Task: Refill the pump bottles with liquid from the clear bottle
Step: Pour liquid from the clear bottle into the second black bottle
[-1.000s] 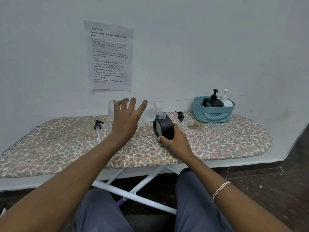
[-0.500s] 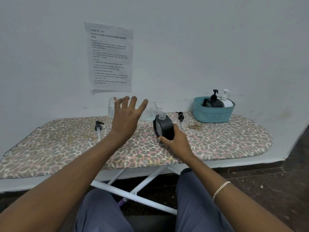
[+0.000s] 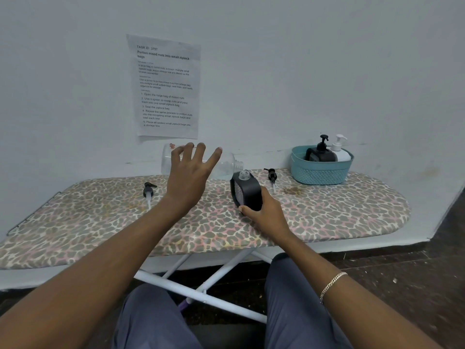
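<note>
The left hand [image 3: 190, 176] is spread open against the lying clear bottle [image 3: 224, 165]; the right hand [image 3: 264, 214] grips the uncapped black bottle [image 3: 245, 191] on the ironing board [image 3: 339, 210]. Two loose pumps [image 3: 148, 191] lie there, and two bottles stand in the basket [image 3: 320, 172].

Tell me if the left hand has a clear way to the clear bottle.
Probably yes: the left hand is open with fingers spread just in front of the clear bottle, which lies on its side, and nothing sits between them.
</note>
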